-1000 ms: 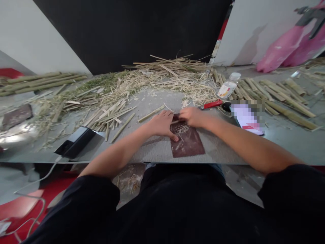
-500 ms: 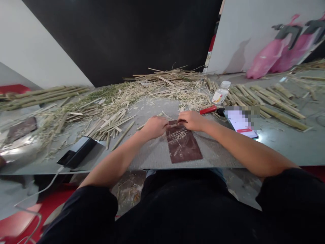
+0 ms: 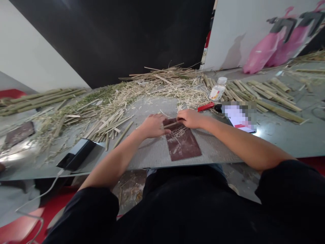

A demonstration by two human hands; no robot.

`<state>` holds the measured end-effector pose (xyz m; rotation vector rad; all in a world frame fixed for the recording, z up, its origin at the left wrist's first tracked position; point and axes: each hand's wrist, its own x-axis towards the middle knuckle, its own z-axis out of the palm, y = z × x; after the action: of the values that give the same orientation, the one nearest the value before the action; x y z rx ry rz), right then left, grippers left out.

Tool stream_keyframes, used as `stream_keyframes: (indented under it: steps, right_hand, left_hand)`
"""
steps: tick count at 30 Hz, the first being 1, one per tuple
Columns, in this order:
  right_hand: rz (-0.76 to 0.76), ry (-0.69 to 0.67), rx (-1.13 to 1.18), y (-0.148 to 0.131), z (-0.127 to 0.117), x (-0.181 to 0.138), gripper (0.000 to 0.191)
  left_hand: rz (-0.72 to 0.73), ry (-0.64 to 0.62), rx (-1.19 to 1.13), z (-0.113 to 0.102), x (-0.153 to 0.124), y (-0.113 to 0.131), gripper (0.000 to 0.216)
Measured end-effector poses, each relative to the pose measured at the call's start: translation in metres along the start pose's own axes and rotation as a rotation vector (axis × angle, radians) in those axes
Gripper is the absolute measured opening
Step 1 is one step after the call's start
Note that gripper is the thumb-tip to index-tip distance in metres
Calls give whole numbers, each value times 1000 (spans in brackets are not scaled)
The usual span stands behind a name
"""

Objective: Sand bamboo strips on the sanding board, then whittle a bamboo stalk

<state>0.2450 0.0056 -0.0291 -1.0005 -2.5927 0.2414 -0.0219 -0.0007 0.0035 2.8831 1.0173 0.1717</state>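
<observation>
Your left hand [image 3: 153,125], flat on the sandpaper sheet [image 3: 184,145] a second ago with its fingers stretched out, has drawn back to the sheet's far left corner and curled up.

Item, nearest: your lap in dark clothing, both forearms reaching out over the table [image 3: 157,157] edge.

Item: sandpaper sheet, brown, lying flat just inside that edge, long axis running away from you, pale dust marks on its far half.

Item: bamboo strip [image 3: 170,124], thin, lying crosswise over the sheet's far end, long axis left to right and slightly raised toward the right. It spans the gap between your hands, so each hand sits at one end and neither is nearer.

Item: left hand, fingers closed on the strip's left end, off the sheet's left edge.

Item: right hand [image 3: 191,118], fingers pinched together on the strip's right end, over the sheet's far right corner.

Item: black box [image 3: 76,154], well to your left near the edge, white cable [image 3: 48,189] trailing off it.

Item: split bamboo slats [image 3: 109,122], loose bundle beyond the box.

Item: red-handled knife [image 3: 206,106] and phone [image 3: 238,118], just right of your right hand.

Item: plastic bottle [image 3: 217,89], beyond the knife.

Item: bamboo shavings [image 3: 162,84], broad heap across the table's far side.

Item: bamboo canes [image 3: 269,95], far right; pink bags [image 3: 264,47] behind them.
</observation>
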Motion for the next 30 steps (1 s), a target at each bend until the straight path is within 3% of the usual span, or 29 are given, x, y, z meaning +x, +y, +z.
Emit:
stream_keyframes:
  steps: [2, 5, 10, 17, 22, 27, 30]
  right_hand:
    - [7, -8, -42, -1, 5, 2, 12]
    - [-20, -29, -68, 10, 7, 1, 14]
    - [-13, -13, -73, 40, 3, -3, 15]
    - [-266, -65, -28, 15, 15, 9, 17]
    - [-123, 26, -33, 27, 9, 6, 19]
    - [-255, -41, 39, 17, 13, 8, 18]
    - [-97, 12, 32, 26, 6, 5, 16]
  left_hand:
    - [23, -28, -32, 3, 1, 8, 89]
    - [42, -96, -68, 7, 2, 15, 105]
    - [22, -125, -66, 11, 4, 13, 110]
    - [7, -117, -70, 11, 7, 14, 108]
    - [-11, -134, -91, 10, 7, 15, 109]
    - [-19, -107, -95, 12, 7, 15, 107]
    - [-25, -121, -93, 11, 6, 16, 110]
